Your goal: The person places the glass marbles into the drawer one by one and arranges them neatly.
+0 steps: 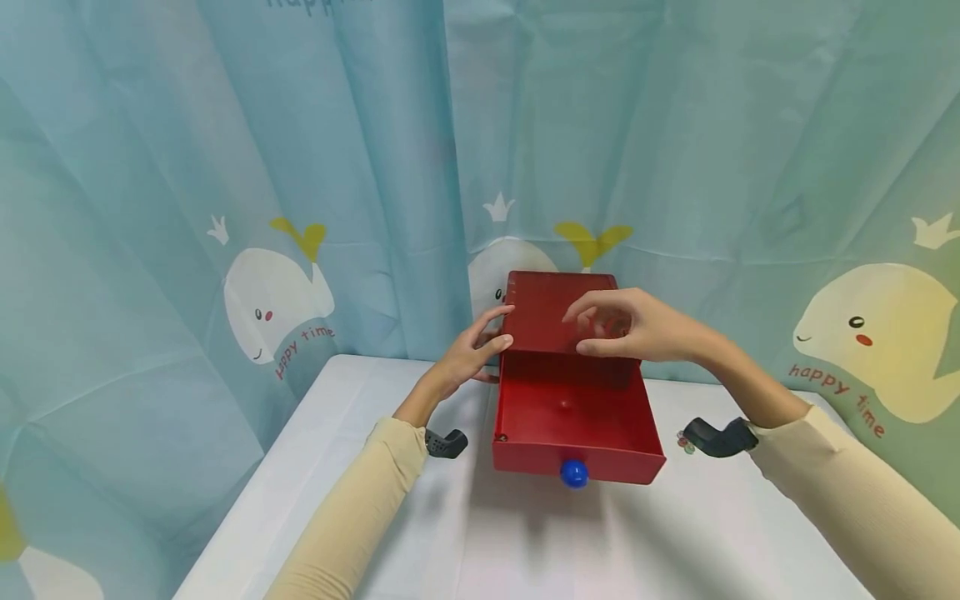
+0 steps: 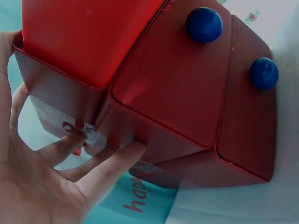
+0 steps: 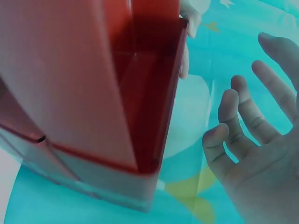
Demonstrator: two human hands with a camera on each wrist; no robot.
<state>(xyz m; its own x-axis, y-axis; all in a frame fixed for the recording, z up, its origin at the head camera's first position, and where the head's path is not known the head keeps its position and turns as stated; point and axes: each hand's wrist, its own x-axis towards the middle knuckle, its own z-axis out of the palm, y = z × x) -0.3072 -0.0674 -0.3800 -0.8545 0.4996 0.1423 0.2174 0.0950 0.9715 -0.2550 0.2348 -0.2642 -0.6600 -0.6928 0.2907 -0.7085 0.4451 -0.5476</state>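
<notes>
A red chest of drawers (image 1: 555, 308) with blue ball knobs (image 2: 204, 24) stands at the table's back, its top drawer (image 1: 577, 462) pulled out. A small brown spot shows in that drawer's front left corner. My left hand (image 1: 467, 360) rests on the chest's left side, fingers spread, fingertips on the red wall beside clear tape (image 2: 96, 135). Over the right part of the chest's top, my right hand (image 1: 633, 327) is raised with fingers loosely bent and nothing between them. In the right wrist view, a gap separates that hand (image 3: 261, 154) from the chest (image 3: 60, 84).
The white table (image 1: 360, 408) reaches back to a blue-green curtain (image 1: 360, 150) printed with whales, right behind the chest. To the right of the drawer lie small colourful pieces (image 1: 686, 442). Each wrist carries a dark camera mount (image 1: 720, 437).
</notes>
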